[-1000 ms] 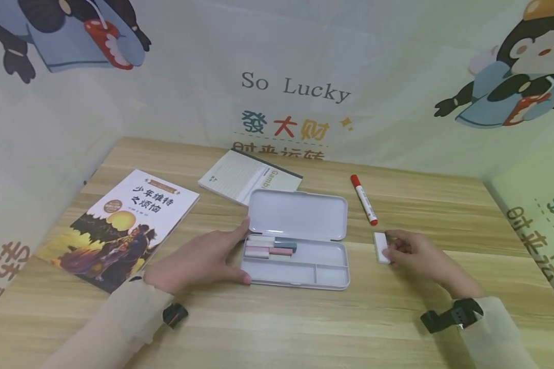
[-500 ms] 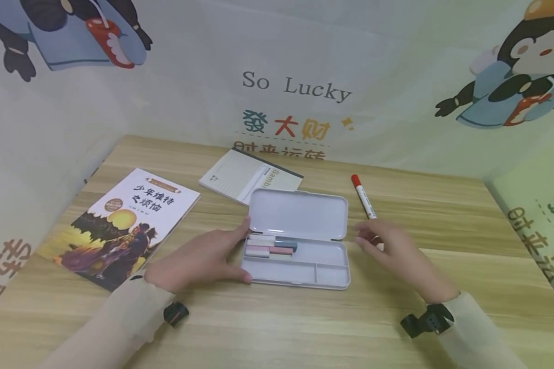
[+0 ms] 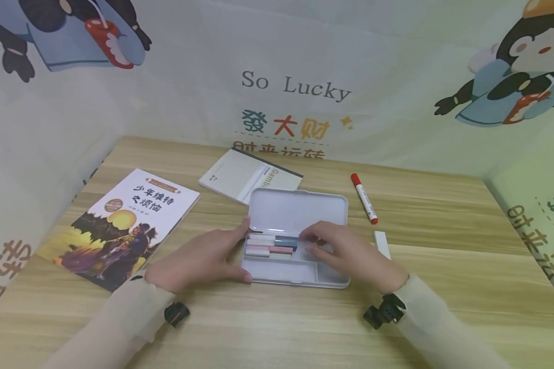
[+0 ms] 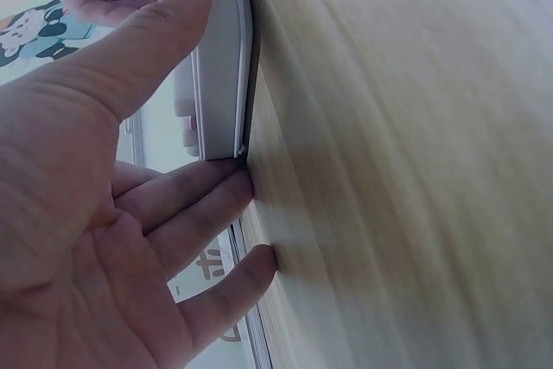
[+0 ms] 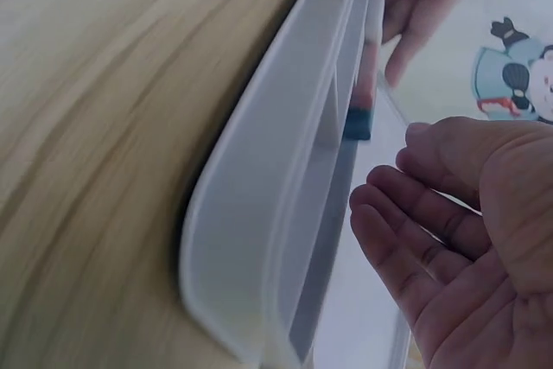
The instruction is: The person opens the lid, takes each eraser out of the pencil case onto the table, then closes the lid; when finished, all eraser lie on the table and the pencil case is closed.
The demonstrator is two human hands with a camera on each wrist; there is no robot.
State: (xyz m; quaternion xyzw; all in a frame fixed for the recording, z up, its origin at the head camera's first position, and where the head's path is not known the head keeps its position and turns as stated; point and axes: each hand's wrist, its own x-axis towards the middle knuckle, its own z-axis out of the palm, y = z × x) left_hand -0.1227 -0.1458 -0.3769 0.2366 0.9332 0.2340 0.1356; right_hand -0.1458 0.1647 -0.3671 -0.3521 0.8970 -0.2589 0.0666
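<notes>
My hands work apart at a white pencil case (image 3: 283,269) with its lid thrown back, on a wood-grain table (image 3: 281,328).

My left hand (image 3: 196,261) steadies the case's left end, thumb against the front wall and fingers extended along the side; my right hand (image 3: 351,251) hovers over the right part of the tray, fingers loosely bent, thumb tip near the index finger, nothing visible in its grasp. A blue-capped pen (image 3: 262,240) and a pink pen (image 3: 280,250) lie side by side in the long rear compartment, at its left end. A white eraser (image 3: 381,245), partly hidden by my right hand, lies on the table right of the case, near a red-capped marker (image 3: 364,199). A notebook (image 3: 231,177) lies just behind the lid, an illustrated paperback (image 3: 124,220) to the left.
</notes>
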